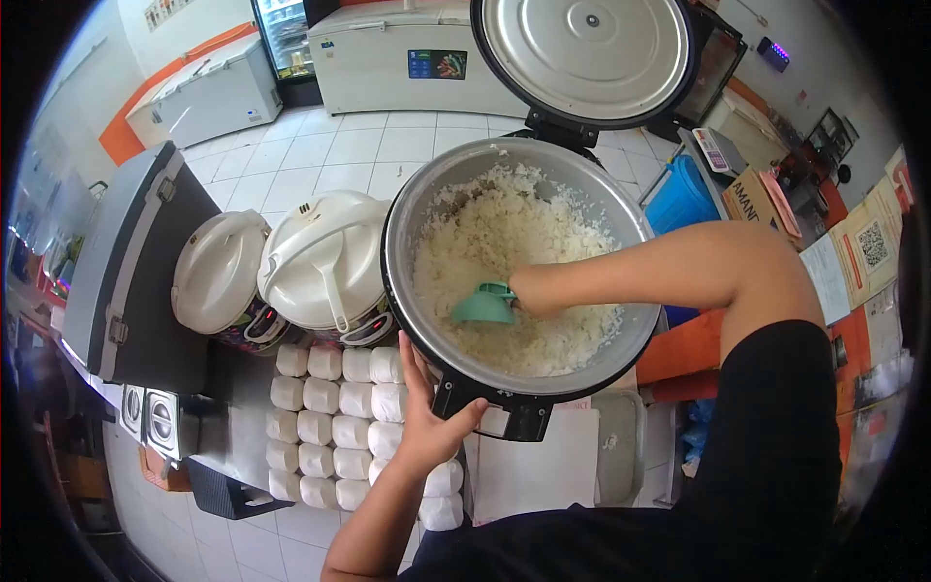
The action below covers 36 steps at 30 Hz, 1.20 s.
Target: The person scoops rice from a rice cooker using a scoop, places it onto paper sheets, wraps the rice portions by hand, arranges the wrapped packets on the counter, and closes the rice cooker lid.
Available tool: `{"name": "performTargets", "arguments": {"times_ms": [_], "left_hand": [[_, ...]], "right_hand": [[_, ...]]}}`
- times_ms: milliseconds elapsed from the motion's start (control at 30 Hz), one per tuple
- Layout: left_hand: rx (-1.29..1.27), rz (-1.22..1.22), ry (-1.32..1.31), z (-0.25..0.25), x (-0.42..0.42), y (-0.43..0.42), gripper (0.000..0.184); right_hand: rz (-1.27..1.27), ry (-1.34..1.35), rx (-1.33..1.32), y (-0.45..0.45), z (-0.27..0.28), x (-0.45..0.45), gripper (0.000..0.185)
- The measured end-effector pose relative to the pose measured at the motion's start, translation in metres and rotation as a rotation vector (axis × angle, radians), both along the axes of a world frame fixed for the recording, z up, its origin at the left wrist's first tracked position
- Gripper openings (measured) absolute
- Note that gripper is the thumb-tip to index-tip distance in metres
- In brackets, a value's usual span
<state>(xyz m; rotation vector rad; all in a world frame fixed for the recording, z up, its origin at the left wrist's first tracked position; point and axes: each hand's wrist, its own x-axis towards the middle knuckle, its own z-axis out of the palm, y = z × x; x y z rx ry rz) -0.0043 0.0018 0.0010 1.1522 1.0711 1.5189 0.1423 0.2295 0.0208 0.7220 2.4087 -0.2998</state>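
Observation:
A large rice cooker (635, 335) stands in front of me with its round metal lid (582, 68) tipped up at the back. White cooked rice (495, 223) fills much of its pot and clings to the inner wall. My right hand (531, 289) reaches in from the right, closed around the handle of a green plastic scoop (483, 307). The scoop's bowl rests against the rice; its inside is hidden. My left hand (432, 427) grips the cooker's near left edge, thumb by the front catch and fingers up along the side.
White wrapped packets (321, 396) stand in rows on the metal table, left of paper sheets (538, 461) and a grey tray (618, 446). Two lidded white rice containers (325, 257) and a grey cooler box (145, 272) are at left. A blue bin (679, 199) stands right, chest freezers (373, 73) behind.

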Motion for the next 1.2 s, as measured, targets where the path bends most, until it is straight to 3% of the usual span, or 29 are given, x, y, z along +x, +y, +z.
{"name": "performTargets", "arguments": {"times_ms": [67, 167, 300, 500, 600, 667, 700, 733, 833, 900, 933, 1000, 1067, 1133, 1200], "left_hand": [[-0.009, 0.011, -0.054, 0.004, 0.001, 0.000, 0.116], [-0.039, 0.012, -0.064, 0.003, 0.003, -0.001, 0.115], [-0.073, 0.001, -0.102, 0.002, 0.004, -0.003, 0.115], [-0.102, -0.010, -0.061, 0.001, 0.001, -0.004, 0.116], [-0.102, -0.034, -0.107, 0.007, 0.004, -0.004, 0.117], [-0.145, 0.057, -0.130, 0.009, 0.008, -0.005, 0.120], [-0.152, 0.058, -0.129, 0.012, 0.009, -0.004, 0.120], [-0.146, 0.055, -0.125, 0.012, 0.010, -0.003, 0.120], [-0.143, 0.074, -0.115, 0.008, 0.008, -0.004, 0.120], [-0.146, 0.059, -0.100, 0.005, 0.006, -0.006, 0.120], [-0.148, 0.059, -0.099, 0.006, 0.006, -0.007, 0.120], [-0.162, 0.059, -0.118, 0.010, 0.008, -0.005, 0.120], [-0.149, 0.059, -0.121, 0.008, 0.007, -0.005, 0.120], [-0.142, 0.064, -0.122, 0.005, 0.008, -0.004, 0.120], [-0.124, 0.047, -0.095, 0.005, 0.006, -0.005, 0.120]], "right_hand": [[-0.219, -0.035, -0.176, -0.012, 0.006, 0.002, 0.023], [-0.353, -0.060, -0.365, -0.028, 0.035, -0.001, 0.032], [-0.384, -0.063, -0.497, -0.045, 0.056, 0.012, 0.031], [-0.237, -0.046, -0.585, -0.012, 0.094, 0.030, 0.042], [-0.213, -0.117, -0.569, 0.012, 0.082, 0.035, 0.036], [-0.148, 0.144, 0.041, 0.007, 0.056, 0.031, 0.024], [-0.373, 0.294, 0.007, -0.008, 0.049, 0.029, 0.019], [-0.376, 0.299, 0.012, -0.008, 0.046, 0.029, 0.019], [-0.155, 0.374, 0.006, -0.006, 0.047, 0.021, 0.020], [-0.397, 0.242, -0.064, 0.014, 0.058, 0.013, 0.023], [-0.397, 0.243, -0.066, 0.027, 0.051, 0.011, 0.023], [-0.190, -0.238, -0.029, 0.046, 0.040, 0.003, 0.021], [-0.248, -0.210, -0.052, 0.034, 0.032, 0.000, 0.022], [0.154, -0.355, -0.071, 0.017, 0.023, -0.011, 0.023], [0.220, -0.409, -0.059, 0.014, 0.026, -0.012, 0.025]]}}
